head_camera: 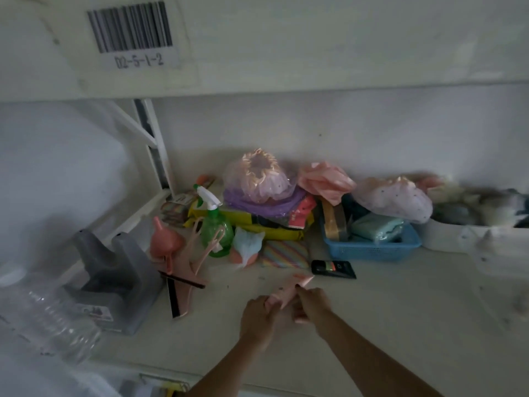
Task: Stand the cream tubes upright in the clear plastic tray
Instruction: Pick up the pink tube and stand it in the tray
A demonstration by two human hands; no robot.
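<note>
Both my hands meet low over the white shelf, a little right of centre. My left hand (259, 316) grips the lower end of a pink cream tube (290, 290) that points up and to the right. My right hand (313, 303) closes around the same tube from the right side. A second pink piece shows under my right hand, too blurred to name. A black tube (333, 269) lies flat on the shelf just beyond the pink one. The clear plastic tray (48, 319) sits at the shelf's left front, ribbed and see-through, with nothing visible inside it.
A grey plastic stand (114, 270) sits beside the tray. Behind the hands lie a green spray bottle (216, 227), pink hangers (183, 262), shower caps, a striped pouch (286, 253) and a blue basket (372, 245). A white bin (472, 236) stands at the right.
</note>
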